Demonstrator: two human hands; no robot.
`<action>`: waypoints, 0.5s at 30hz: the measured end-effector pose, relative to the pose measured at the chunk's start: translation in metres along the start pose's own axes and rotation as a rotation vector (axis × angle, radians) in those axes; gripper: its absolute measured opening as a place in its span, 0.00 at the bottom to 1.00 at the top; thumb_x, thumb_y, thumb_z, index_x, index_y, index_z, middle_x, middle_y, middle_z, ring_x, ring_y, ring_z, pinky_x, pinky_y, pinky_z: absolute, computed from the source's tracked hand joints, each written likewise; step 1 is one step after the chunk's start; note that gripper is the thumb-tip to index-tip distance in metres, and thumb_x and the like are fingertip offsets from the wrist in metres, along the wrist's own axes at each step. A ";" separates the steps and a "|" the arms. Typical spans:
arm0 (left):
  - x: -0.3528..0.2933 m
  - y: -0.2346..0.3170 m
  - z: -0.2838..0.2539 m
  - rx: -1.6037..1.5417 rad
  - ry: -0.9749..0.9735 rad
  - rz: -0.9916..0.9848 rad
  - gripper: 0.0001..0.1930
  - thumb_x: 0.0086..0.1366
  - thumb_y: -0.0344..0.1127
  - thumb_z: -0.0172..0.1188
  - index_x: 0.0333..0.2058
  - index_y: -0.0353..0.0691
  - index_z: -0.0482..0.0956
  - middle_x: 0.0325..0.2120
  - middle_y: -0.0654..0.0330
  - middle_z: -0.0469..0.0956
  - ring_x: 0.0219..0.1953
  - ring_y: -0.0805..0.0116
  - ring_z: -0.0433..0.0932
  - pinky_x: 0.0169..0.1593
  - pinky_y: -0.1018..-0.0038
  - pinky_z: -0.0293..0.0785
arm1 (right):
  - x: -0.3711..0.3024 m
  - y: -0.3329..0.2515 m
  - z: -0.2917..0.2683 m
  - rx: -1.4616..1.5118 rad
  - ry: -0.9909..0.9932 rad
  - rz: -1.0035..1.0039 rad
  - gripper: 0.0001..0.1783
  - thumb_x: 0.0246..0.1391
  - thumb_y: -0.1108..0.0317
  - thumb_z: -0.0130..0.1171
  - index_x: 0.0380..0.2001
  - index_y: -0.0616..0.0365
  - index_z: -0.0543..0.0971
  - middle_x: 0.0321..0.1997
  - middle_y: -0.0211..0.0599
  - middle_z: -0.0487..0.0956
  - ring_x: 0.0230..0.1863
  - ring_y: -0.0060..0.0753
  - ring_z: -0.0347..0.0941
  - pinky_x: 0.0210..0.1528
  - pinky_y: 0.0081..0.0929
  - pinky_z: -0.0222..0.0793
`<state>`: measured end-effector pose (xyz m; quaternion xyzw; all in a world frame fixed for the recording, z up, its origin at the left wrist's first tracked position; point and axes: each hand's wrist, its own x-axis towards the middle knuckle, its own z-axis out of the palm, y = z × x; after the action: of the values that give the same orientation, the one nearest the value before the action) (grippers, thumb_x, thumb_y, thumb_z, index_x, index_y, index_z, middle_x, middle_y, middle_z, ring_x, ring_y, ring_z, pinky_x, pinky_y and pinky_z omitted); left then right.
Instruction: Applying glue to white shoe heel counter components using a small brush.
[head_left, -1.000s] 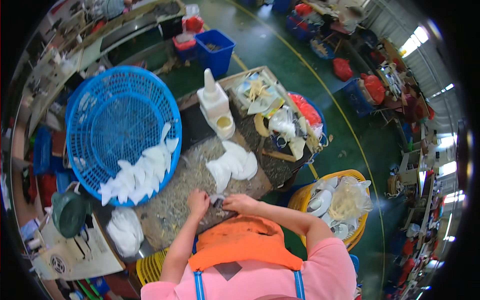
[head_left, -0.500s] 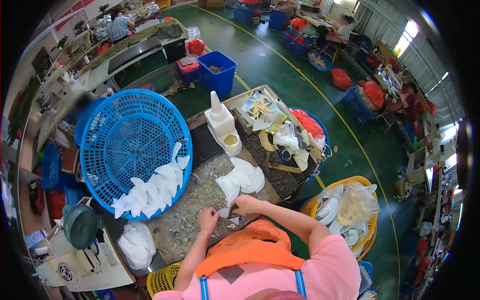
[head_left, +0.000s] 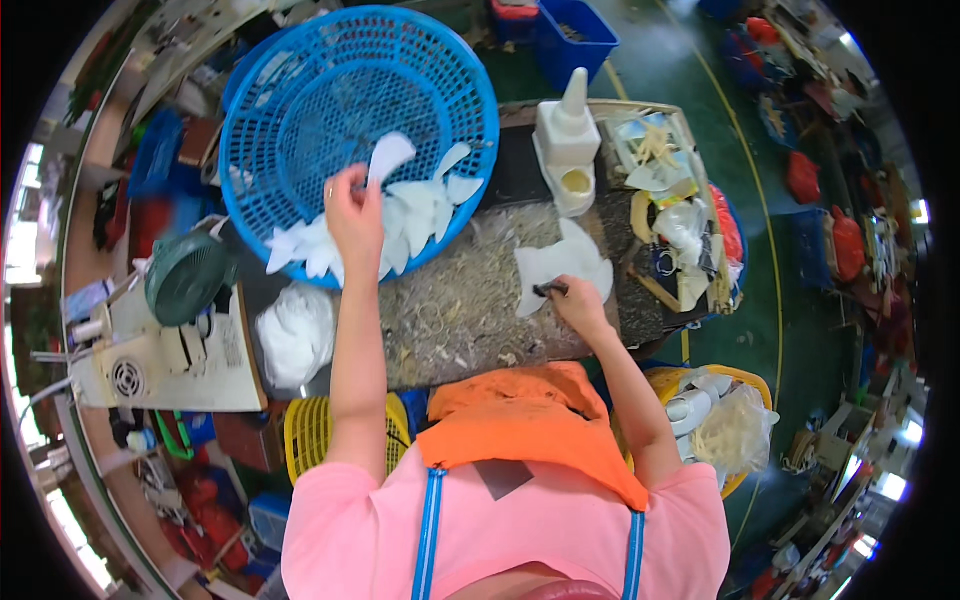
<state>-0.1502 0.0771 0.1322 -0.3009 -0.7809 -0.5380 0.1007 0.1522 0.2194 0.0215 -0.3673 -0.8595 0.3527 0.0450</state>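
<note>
1. Left hand [head_left: 352,212]: upper centre-left of the frame, reached into the basket; fingers closed around one white cut piece [head_left: 388,157], lifted above the heap.
2. Right hand [head_left: 577,301]: centre-right of the frame, resting on the surface; fingers pinched on a small dark tool [head_left: 549,290], its tip against the white stack.
3. White stack [head_left: 562,265]: flat cut pieces lying on the surface just above the right hand, touching the tool.
4. Heap of white pieces [head_left: 410,222]: lower part of the blue basket, spilling toward its near rim, under and beside the left hand.
5. Blue basket [head_left: 300,90]: round, perforated plastic, upper left of the frame, tilted, its lower rim overlapping the surface.
6. Surface [head_left: 470,320]: dark, littered with pale scraps and trimmings, centre of the frame.
7. White bottle with cone nozzle [head_left: 570,125]: upright at the far edge of the surface, right of the basket; small pale cup just below it.
8. White bundle [head_left: 295,335]: crumpled, at the left end of the surface.
9. Green fan [head_left: 185,277]: left of the frame, above a pale machine [head_left: 165,365].
10. Yellow basket [head_left: 735,420]: lower right, holding white items and a clear bag.
11. Yellow crate [head_left: 310,430]: below the surface, left of the orange apron [head_left: 530,420].
</note>
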 end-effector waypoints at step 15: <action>-0.024 -0.084 0.140 -0.190 -0.461 -0.109 0.11 0.52 0.28 0.58 0.36 0.40 0.81 0.32 0.58 0.75 0.35 0.69 0.73 0.41 0.76 0.67 | 0.011 0.016 0.009 -0.046 -0.049 -0.052 0.10 0.45 0.65 0.57 0.32 0.57 0.77 0.31 0.47 0.77 0.35 0.52 0.73 0.36 0.42 0.68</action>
<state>-0.1562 0.1746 -0.0008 -0.3814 -0.7443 -0.5306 -0.1378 0.1508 0.2298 0.0023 -0.3372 -0.8773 0.3406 0.0247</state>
